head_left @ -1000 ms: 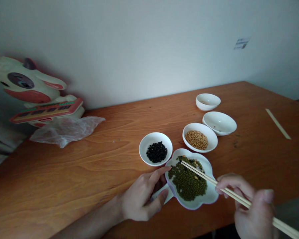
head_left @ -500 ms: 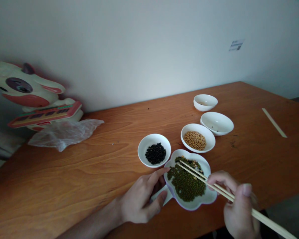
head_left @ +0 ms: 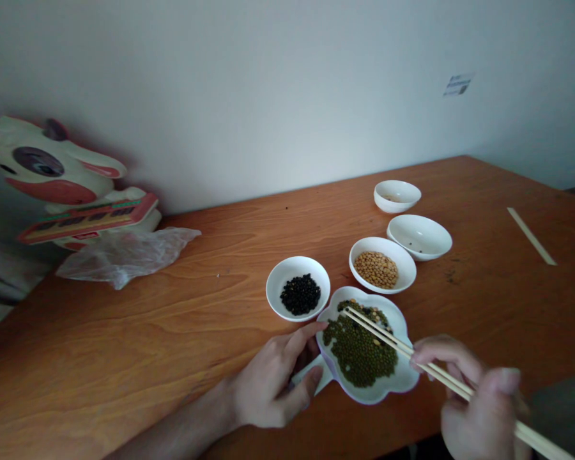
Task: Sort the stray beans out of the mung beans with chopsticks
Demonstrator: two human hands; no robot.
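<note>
My left hand point(head_left: 280, 377) is closed around the handle of a white flower-shaped dish point(head_left: 402, 377), its index finger resting on the rim. Green beans point(head_left: 364, 354) cover much of the dish, with some black and yellowish beans mixed in near the far side. My right hand point(head_left: 474, 390) grips a pair of wooden chopsticks point(head_left: 397, 345). Their tips are close together over the beans at the dish's upper left; whether a bean is pinched between them I cannot tell. Just beyond the dish stand a white bowl point(head_left: 276, 287) of black beans and a white bowl point(head_left: 405, 259) of yellow beans.
Farther back are two more white bowls, one point(head_left: 436, 236) with a few dark bits and another point(head_left: 397, 198) near the wall. A light flat strip point(head_left: 531, 236) lies at right. At left, a cow-shaped toy keyboard point(head_left: 86, 185) stands behind a clear plastic bag point(head_left: 124, 255).
My right hand has shifted a little to the right, and the chopstick tips have drawn closer together. My left hand and the dish stay in place.
</note>
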